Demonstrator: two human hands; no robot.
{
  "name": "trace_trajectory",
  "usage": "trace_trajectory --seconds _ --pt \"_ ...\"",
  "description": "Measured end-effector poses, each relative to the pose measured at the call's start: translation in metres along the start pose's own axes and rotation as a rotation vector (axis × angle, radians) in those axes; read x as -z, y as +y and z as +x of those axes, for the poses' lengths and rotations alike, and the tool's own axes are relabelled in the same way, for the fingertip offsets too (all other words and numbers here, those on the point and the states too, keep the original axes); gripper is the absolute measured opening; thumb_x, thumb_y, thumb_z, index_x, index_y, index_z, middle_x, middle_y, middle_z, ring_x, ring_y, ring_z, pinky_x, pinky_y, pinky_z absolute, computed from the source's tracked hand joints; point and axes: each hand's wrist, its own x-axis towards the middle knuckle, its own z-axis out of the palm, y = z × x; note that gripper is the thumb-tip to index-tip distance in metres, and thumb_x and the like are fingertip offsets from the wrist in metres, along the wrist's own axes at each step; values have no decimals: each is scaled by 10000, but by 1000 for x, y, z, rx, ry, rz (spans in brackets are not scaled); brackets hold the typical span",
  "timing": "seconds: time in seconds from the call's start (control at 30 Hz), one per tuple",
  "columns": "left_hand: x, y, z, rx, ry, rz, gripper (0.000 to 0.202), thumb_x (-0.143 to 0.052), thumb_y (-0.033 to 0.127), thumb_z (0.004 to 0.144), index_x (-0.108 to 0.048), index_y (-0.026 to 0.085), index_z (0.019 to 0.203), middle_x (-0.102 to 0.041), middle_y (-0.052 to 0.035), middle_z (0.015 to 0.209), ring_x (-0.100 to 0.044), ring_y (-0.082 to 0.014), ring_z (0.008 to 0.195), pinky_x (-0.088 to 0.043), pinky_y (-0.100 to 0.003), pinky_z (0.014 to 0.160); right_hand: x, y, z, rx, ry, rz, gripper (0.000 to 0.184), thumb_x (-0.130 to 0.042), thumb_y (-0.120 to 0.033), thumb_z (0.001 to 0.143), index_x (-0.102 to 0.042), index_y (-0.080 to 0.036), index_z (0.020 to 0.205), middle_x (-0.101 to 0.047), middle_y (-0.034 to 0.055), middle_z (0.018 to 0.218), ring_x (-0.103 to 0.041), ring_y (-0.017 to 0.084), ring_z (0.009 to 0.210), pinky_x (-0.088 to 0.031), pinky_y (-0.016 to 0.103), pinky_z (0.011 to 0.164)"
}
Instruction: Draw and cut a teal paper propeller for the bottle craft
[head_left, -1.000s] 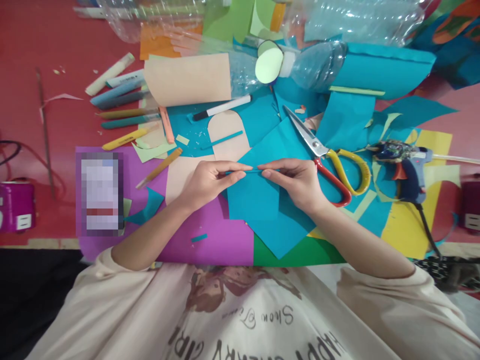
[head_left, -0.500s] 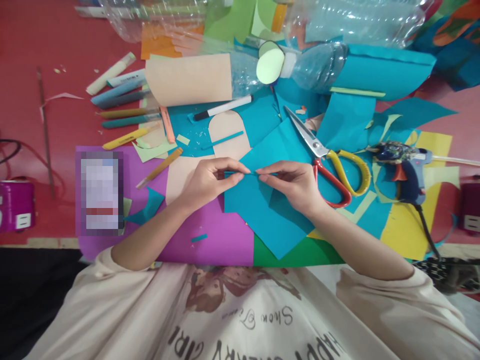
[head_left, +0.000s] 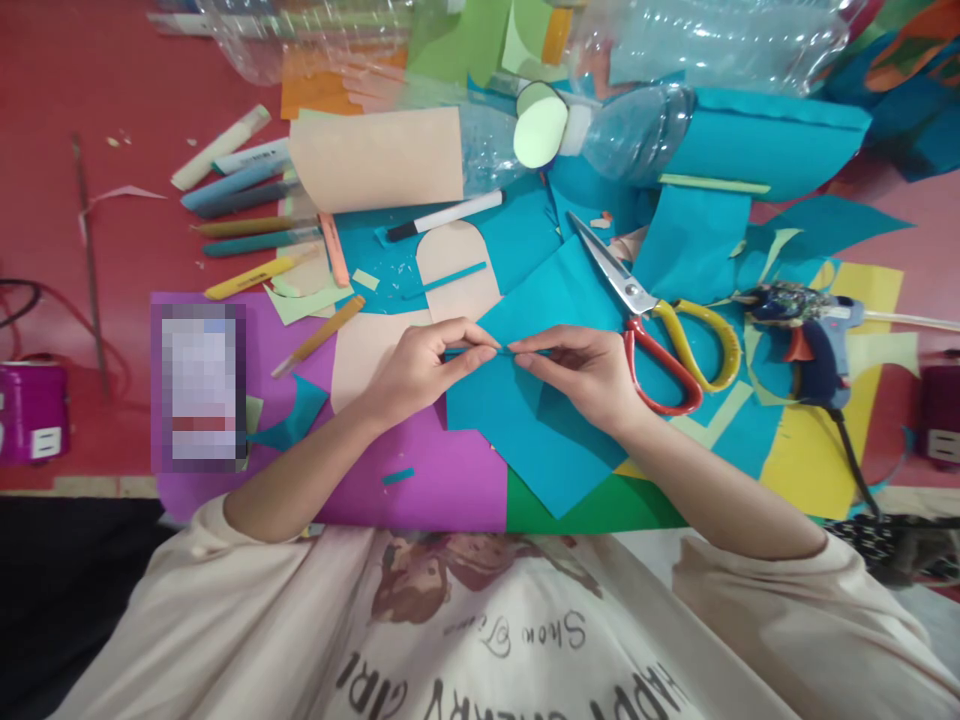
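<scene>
My left hand (head_left: 435, 362) and my right hand (head_left: 585, 368) pinch a thin blue paper strip (head_left: 505, 349), their fingertips almost meeting. Much of the strip is hidden by my fingers. Beneath them lie blue paper sheets (head_left: 547, 440), overlapping at angles. Just beyond my left hand, a rounded beige paper piece (head_left: 454, 262) has another narrow blue strip (head_left: 469, 273) lying across it. Scissors (head_left: 637, 300) with one red and one yellow handle lie spread beside my right hand.
A glue gun (head_left: 821, 345) rests on yellow paper at the right. Markers (head_left: 240, 190) and a phone (head_left: 202, 385) lie at the left. Across the back are a beige-wrapped bottle (head_left: 379, 158) and a blue-wrapped bottle (head_left: 772, 135). Purple paper (head_left: 450, 480) covers the near edge.
Both hands have shifted very slightly, with the right fingertips a little closer to the left ones. The strip stays pinched between them. Everything else lies as before.
</scene>
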Motion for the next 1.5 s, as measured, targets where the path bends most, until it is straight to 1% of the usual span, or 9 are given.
trace_trajectory --seconds 0.17,0.33,0.67,0.83,0.97,1.07,1.23,1.33,1.5 --pt "-2 -1 -2 -27 35 51 411 -549 556 875 -711 179 860 -726 -33 782 -639 -131 700 -458 -216 623 -1 2 1 -55 -26 40 360 -754 -528 717 -767 -206 879 -784 49 889 -730 189 793 -582 294 663" --pt "-4 -2 -3 -38 17 78 373 -547 516 888 -713 182 891 -738 -28 803 -649 -125 711 -448 -202 613 1 0 1 -48 -37 -67 265 -710 -467 789 -771 -210 806 -780 40 803 -707 169 701 -555 275 603" --pt "-4 -4 -2 -41 33 24 200 -633 371 854 -730 198 882 -747 -21 828 -663 -123 734 -474 -194 626 -2 0 -1 -40 -9 -39 156 -737 -373 775 -776 -221 767 -776 34 800 -692 164 700 -557 285 633" --pt "-4 -1 -3 -54 49 52 229 -613 397 865 -735 203 876 -755 -33 836 -673 -139 732 -476 -208 607 -2 2 0 -75 -22 -24 326 -753 -489 730 -768 -209 897 -772 42 833 -685 169 707 -520 266 572" --pt "-4 -1 -5 -37 21 91 226 -606 392 863 -731 206 891 -754 -29 866 -683 -139 771 -499 -202 674 0 1 0 -77 -63 -133 355 -696 -538 771 -766 -190 755 -756 41 727 -621 139 589 -463 253 518" --pt "-3 -2 -4 30 -26 87 231 -602 388 863 -718 210 953 -749 -21 923 -685 -135 802 -487 -183 654 0 0 0 -57 -63 -169 381 -680 -555 779 -765 -189 717 -749 36 699 -584 128 544 -445 254 505" --pt "-2 -3 -2 28 -54 103 359 -515 479 911 -734 204 983 -745 -12 841 -601 -95 616 -411 -191 539 1 -1 1 -47 -51 -157 396 -679 -574 770 -770 -191 726 -749 37 696 -572 122 533 -441 252 498" --pt "-2 -4 -2 -13 -27 103 343 -530 467 909 -738 204 977 -749 -14 831 -602 -94 624 -408 -194 547 1 -1 2 -47 -39 -136 368 -697 -555 762 -773 -196 738 -755 38 716 -591 128 548 -451 255 504" --pt "-3 -2 -2 -23 5 95 264 -564 396 896 -739 213 969 -763 -31 905 -662 -128 745 -463 -202 624 1 2 2 -14 -30 -90 240 -739 -430 761 -774 -193 769 -764 36 748 -634 134 605 -475 246 535"
